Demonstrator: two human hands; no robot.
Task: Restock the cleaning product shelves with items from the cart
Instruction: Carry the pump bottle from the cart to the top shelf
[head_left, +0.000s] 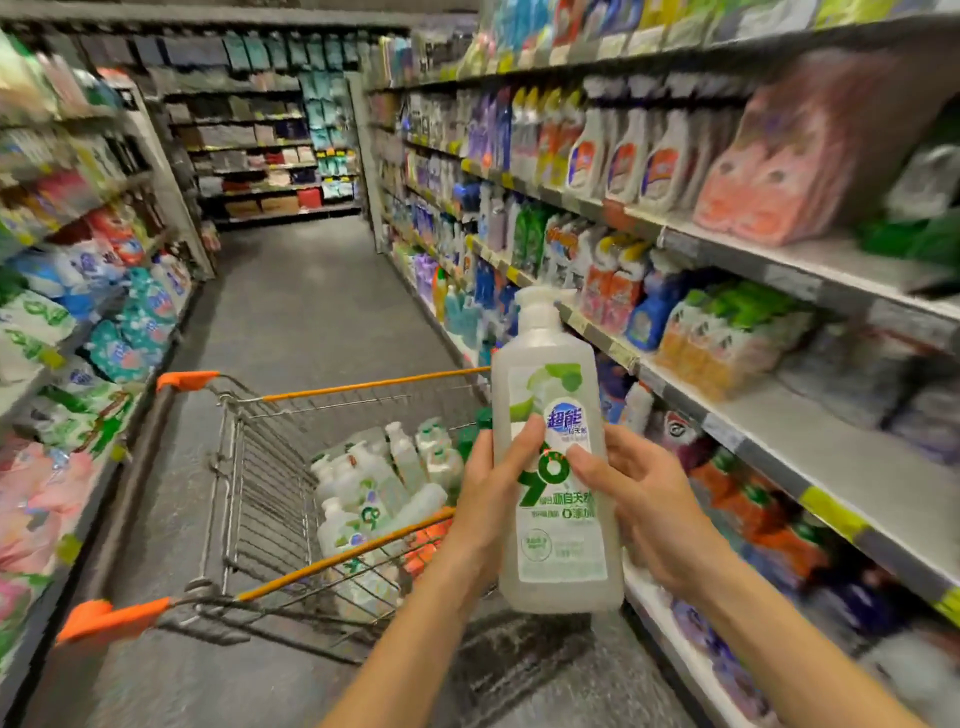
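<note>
Head view. My left hand and right hand each close their grip round one clear pump bottle, held upright over the grey floor near the right shelves. A wire cart with orange trim stands left of it, holding spare bottles lying jumbled. Stocked left shelves face them across the aisle.

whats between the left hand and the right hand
In the head view, the pump bottle, clear with a green label, stands upright between the left hand and the right hand. Both hands hold it.
</note>
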